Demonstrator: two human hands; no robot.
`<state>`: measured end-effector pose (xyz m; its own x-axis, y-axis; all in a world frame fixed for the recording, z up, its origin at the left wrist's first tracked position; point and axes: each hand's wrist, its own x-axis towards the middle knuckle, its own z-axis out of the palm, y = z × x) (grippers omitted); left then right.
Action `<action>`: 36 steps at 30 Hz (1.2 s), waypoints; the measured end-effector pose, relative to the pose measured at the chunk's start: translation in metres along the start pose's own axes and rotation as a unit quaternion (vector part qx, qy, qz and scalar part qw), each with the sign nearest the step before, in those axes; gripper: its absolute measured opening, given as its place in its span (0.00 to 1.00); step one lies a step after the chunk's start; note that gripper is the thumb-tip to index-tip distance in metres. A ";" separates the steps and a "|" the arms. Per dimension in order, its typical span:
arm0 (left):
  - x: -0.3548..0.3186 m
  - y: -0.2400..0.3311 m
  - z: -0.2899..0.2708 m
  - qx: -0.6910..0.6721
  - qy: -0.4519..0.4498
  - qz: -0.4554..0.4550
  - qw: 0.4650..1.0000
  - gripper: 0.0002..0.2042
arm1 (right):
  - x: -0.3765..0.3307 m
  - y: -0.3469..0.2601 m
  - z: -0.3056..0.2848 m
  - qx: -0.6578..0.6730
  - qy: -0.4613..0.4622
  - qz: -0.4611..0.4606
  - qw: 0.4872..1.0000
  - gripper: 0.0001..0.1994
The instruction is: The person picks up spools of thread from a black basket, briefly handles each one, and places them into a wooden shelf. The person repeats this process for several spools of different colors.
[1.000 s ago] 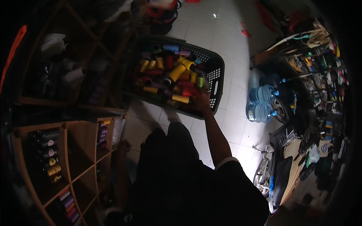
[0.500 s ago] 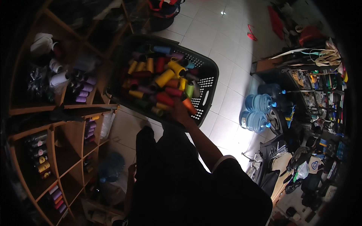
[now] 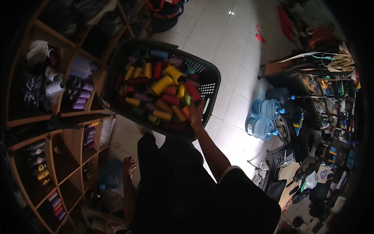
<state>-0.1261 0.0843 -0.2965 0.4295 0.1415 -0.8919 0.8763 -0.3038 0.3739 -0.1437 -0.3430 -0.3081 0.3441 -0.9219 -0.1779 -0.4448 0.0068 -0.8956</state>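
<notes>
A dark plastic basket (image 3: 215,84) with perforated sides holds a heap of thread spools in yellow, red, orange, purple, blue and green. At its near right side, my right hand (image 3: 196,113) grips the end of a red thread spool (image 3: 191,90), which is raised and tilted over the others. Some blur covers the fingers there. Among the heap, a yellow spool (image 3: 161,85) lies in the middle. My left hand (image 3: 129,165) hangs low beside the shelf, its fingers loosely curled and apart, with nothing visible in it.
Wooden cubby shelves (image 3: 54,156) along the left hold purple spools (image 3: 82,94), white spools (image 3: 55,85) and other threads. Blue water jugs (image 3: 265,126) stand on the tiled floor at right, near a crowded rack (image 3: 307,74). Another jug (image 3: 111,174) sits low by the shelves.
My right hand has moved slightly right and up, with a red spool now raised in it. My left hand has come out to the left from beside my leg. The basket has shifted slightly left.
</notes>
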 end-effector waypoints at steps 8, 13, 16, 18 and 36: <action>0.010 -0.048 -0.018 0.010 -0.038 -0.055 0.998 0.08 | 0.007 -0.001 -0.002 -0.153 -0.234 -0.113 0.953 0.29; -0.003 -0.052 -0.020 0.030 0.016 -0.073 0.997 0.09 | -0.019 0.010 0.019 -0.238 -0.416 -0.198 0.855 0.32; -0.009 -0.038 -0.015 0.028 0.029 -0.068 0.997 0.10 | -0.042 -0.036 0.013 -0.176 -0.334 -0.272 0.885 0.33; -0.009 -0.032 -0.013 0.025 0.023 -0.041 0.999 0.12 | -0.046 -0.040 0.011 -0.198 -0.345 -0.244 0.885 0.33; 0.009 -0.015 0.004 0.039 0.012 0.060 0.997 0.13 | 0.042 0.006 -0.011 0.142 0.074 0.048 0.986 0.18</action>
<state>-0.1365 0.0865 -0.3111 0.5367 0.1216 -0.8350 0.7988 -0.3920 0.4563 -0.1410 -0.3860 -0.3163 0.1786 -0.9578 -0.2254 -0.2122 0.1862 -0.9593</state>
